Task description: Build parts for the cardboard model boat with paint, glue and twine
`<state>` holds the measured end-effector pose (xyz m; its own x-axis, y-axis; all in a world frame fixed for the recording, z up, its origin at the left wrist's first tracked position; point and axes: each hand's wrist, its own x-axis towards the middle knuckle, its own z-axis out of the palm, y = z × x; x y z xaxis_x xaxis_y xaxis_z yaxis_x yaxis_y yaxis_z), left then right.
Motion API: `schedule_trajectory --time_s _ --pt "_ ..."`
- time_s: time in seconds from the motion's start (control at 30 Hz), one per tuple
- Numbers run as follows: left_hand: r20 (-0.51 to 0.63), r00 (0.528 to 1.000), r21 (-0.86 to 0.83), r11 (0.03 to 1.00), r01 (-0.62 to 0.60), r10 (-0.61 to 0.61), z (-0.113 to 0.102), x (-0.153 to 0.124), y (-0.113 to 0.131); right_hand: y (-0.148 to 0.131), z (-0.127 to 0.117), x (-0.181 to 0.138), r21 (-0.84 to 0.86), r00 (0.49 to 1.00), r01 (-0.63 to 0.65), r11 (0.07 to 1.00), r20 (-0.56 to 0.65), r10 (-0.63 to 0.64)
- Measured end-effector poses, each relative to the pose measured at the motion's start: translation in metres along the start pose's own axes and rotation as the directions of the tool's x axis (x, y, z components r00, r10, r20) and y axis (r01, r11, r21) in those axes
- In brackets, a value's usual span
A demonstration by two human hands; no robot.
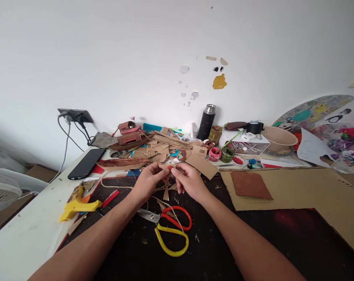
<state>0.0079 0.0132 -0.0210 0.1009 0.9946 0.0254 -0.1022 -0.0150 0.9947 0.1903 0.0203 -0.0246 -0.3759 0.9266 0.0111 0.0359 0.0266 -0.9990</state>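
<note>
My left hand (150, 177) and my right hand (190, 179) meet over the dark work mat, fingers pinched. Between their thumb tips shows a small reddish piece (169, 168), too small to make out further. Just below my hands lies a pair of scissors (153, 216) with one red and one yellow handle. A thin string (165, 203) runs across them. Behind my left hand rests a long brown boat-shaped cardboard piece (122, 163). A flat cardboard piece (202, 164) lies beyond my right hand.
On the left are a yellow glue gun (80, 205), a red cutter (110, 198) and a black phone (86, 164). Cardboard scraps (162, 144) pile up behind, near a black flask (206, 123) and paint jars (214, 154). A brown-painted square (251, 185) lies on a cardboard sheet (300, 191) at right.
</note>
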Motion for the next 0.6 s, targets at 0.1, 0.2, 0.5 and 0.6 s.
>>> schedule_trajectory --time_s 0.1,0.2,0.5,0.6 --pt "0.005 1.0 0.02 1.0 0.001 -0.001 0.0007 -0.0008 0.0008 0.0004 0.0001 -0.0001 -0.01 1.0 -0.009 1.0 0.006 0.009" --pt "0.011 1.0 0.03 1.0 0.01 -0.01 0.0008 -0.0008 0.0002 0.0002 -0.0001 0.0001 -0.014 1.0 -0.013 1.0 -0.007 0.013" --pt "0.045 0.998 -0.082 0.996 0.042 -0.038 0.0019 -0.0023 0.0003 -0.0027 -0.0004 0.001 0.018 1.0 -0.002 1.0 -0.025 0.002" --pt "0.037 0.999 -0.058 0.998 0.036 -0.034 0.0018 -0.0017 0.0004 -0.0023 -0.0002 0.001 0.028 1.0 -0.006 1.0 -0.029 0.007"
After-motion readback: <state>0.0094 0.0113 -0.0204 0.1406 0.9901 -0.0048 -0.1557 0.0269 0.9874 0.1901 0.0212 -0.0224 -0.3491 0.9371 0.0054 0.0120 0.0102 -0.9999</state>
